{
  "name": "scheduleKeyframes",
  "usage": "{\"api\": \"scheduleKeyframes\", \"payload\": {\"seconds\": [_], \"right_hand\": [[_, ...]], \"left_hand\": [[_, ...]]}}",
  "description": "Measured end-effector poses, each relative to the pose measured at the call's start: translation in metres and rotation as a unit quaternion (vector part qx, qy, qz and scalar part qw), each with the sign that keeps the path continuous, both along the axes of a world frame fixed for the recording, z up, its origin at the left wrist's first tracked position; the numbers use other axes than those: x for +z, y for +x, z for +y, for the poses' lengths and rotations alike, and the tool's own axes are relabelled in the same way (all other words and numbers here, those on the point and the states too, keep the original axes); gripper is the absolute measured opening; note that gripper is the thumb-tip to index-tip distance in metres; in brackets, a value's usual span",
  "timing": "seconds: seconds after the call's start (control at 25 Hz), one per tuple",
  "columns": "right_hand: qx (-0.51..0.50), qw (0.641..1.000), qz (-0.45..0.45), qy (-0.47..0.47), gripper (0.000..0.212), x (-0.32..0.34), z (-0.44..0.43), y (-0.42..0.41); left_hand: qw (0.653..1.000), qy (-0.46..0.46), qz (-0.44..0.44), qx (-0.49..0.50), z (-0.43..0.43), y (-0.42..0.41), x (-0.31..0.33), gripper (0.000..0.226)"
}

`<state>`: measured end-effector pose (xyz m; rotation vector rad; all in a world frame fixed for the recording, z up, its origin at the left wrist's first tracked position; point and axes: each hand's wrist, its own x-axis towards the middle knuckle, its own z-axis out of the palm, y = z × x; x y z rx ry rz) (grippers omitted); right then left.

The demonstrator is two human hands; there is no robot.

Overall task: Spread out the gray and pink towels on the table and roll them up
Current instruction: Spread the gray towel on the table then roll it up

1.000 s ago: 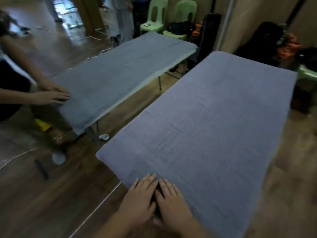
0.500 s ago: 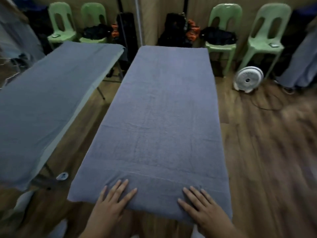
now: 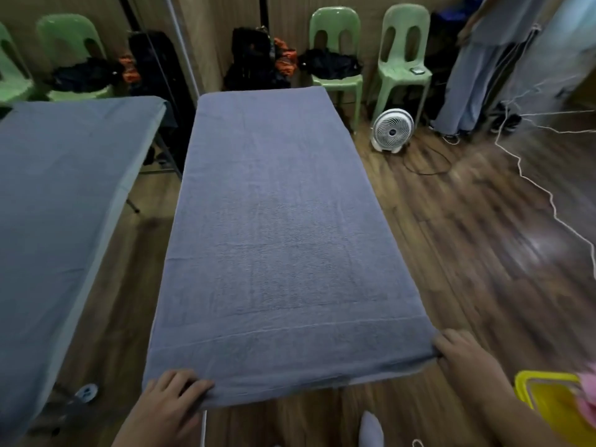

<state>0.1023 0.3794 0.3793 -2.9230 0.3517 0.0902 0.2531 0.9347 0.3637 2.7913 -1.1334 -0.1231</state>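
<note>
Wooden floor (image 3: 451, 253) surrounds the flat gray towel (image 3: 277, 221).

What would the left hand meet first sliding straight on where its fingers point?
Nothing but the gray towel it rests on: the left hand points diagonally across the towel's bare top toward its right side, and that line looks free.

gray towels (image 3: 280, 221) (image 3: 58, 195) 2 | green chairs (image 3: 335, 43) (image 3: 404, 43) (image 3: 67, 33) (image 3: 9, 79) 4 (one cropped) | fan (image 3: 392, 130) 1 | hands (image 3: 167, 408) (image 3: 464, 359) 2
</note>
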Motion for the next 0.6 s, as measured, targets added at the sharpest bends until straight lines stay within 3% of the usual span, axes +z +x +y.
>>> {"api": "scheduleKeyframes", "payload": {"seconds": [0.16, 0.28, 0.44, 0.52, 0.6], "right_hand": [[-0.072, 0.994, 0.052, 0.066, 0.023, 0.032, -0.021, 0.026], [-0.044, 0.991, 0.101, 0.080, 0.026, 0.047, -0.047, 0.070], [-0.039, 0.984, 0.165, 0.047, 0.017, 0.033, -0.080, 0.113], [-0.026, 0.994, 0.107, 0.005, 0.014, 0.027, -0.078, 0.123], [0.051, 0.999, -0.004, -0.004, 0.019, 0.025, -0.058, 0.118]], "left_hand": [[1.000, -0.005, -0.006, -0.016, 0.010, 0.029, 0.018, 0.031], [0.996, 0.002, -0.028, 0.080, 0.017, 0.059, 0.035, 0.029], [0.966, 0.077, 0.059, 0.241, 0.023, 0.095, 0.052, 0.025], [0.947, 0.103, 0.072, 0.295, 0.022, 0.100, 0.054, 0.028], [0.944, 0.115, -0.010, 0.308, 0.011, 0.092, 0.045, 0.045]]}}
